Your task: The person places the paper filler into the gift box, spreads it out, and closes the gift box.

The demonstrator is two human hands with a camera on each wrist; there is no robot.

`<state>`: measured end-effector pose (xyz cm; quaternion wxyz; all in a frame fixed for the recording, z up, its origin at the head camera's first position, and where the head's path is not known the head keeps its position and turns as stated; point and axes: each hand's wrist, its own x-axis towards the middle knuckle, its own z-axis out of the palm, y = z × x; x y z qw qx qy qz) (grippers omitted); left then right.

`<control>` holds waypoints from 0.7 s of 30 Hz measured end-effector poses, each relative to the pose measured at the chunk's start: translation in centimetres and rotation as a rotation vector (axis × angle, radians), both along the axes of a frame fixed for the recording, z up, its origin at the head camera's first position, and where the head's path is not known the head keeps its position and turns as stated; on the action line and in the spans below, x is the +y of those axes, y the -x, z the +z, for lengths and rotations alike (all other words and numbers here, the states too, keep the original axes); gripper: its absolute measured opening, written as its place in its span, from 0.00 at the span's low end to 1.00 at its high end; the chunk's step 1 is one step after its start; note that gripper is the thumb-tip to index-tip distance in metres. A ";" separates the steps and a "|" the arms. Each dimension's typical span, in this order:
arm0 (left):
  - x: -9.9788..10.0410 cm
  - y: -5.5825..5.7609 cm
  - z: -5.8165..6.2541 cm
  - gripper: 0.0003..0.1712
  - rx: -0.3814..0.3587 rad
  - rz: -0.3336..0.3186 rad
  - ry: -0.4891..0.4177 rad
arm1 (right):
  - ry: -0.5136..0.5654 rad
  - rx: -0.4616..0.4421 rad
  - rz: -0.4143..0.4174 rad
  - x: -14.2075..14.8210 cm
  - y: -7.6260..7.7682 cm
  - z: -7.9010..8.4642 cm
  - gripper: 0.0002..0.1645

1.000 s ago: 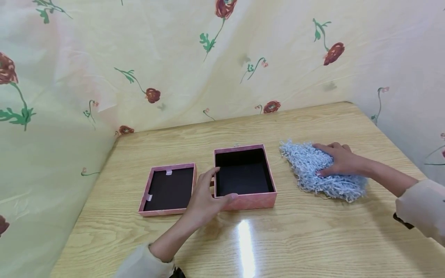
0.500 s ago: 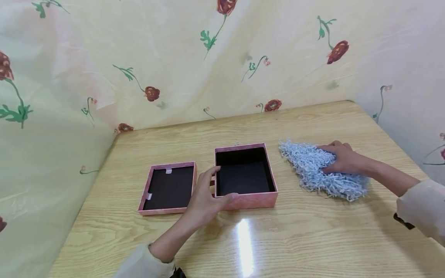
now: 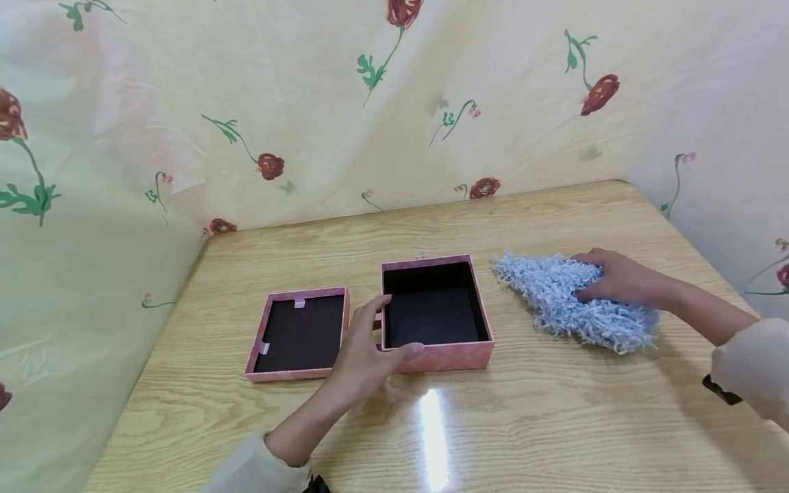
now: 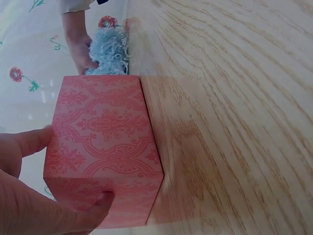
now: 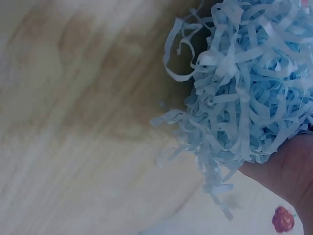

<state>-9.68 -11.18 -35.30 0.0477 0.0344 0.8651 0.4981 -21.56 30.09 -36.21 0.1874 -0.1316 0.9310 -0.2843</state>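
Observation:
A square pink patterned box (image 3: 444, 357) with a black inside stands uncovered at mid-table in the head view. My left hand (image 3: 360, 352) holds its near left corner, thumb along the front and a fingertip at the left rim. In the left wrist view the fingers touch two sides of the box (image 4: 105, 127). To the right lies a heap of pale blue shredded paper (image 3: 555, 291). My right hand (image 3: 625, 277) grips this heap from its right side, fingertips sunk out of sight in the strands. Close up, the right wrist view shows curled paper strips (image 5: 254, 88).
A shallow pink lid (image 3: 290, 375) with black lining and two whitish tabs lies inside-up left of the box. Wood-grain table (image 3: 524, 431) surrounds everything. A flower-printed cloth (image 3: 308, 103) hangs behind and at the sides.
My right hand has shifted slightly to the right on the shredded paper, and the heap has changed shape a little. The left hand, box and lid stay where they were.

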 end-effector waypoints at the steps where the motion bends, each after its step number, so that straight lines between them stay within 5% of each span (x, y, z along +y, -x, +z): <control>1: 0.0 0.0 0.0 0.48 0.001 -0.002 0.000 | 0.008 -0.003 -0.007 0.1 0.0 0.3 0.52; 9: 0.0 -0.2 -0.1 0.48 0.003 -0.001 0.008 | 0.019 0.007 -0.059 1.6 0.6 3.2 0.54; 21: 0.0 -0.4 -0.3 0.48 0.003 -0.005 0.002 | 0.015 0.019 -0.090 3.0 0.1 4.9 0.53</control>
